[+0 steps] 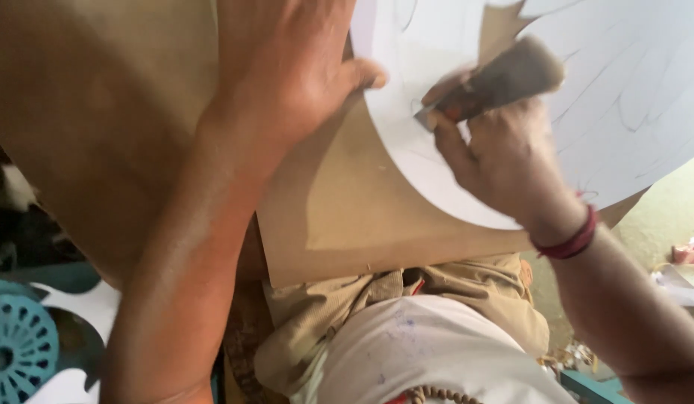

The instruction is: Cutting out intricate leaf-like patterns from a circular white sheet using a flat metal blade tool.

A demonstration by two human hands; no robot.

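A dull greenish floor (661,217) shows at the right edge, with small blurred pink and white packets (688,254) lying on it, too soft to tell what they are. At lower left stands a round teal plastic piece (17,348) pierced with slots, beside white cut-out scraps (85,307). Across the person's lap lies a flat brown board (339,217), smooth and matte, its near edge resting over khaki cloth (474,292) and a white shirt (429,352). On the board sits a white sheet (624,90) with a curved lower edge and faint pencil lines; a jagged notch is cut into its top, where the brown shows through. The left hand (287,67) lies flat and spread on the board, thumb tip pressing the sheet's edge. The right hand (504,157), a dark red thread band (571,243) at its wrist, is closed around a knife (489,86) with a thick worn handle, its short blade (425,114) touching the sheet just inside the curve. A string of brown beads (437,394) shows at the bottom edge
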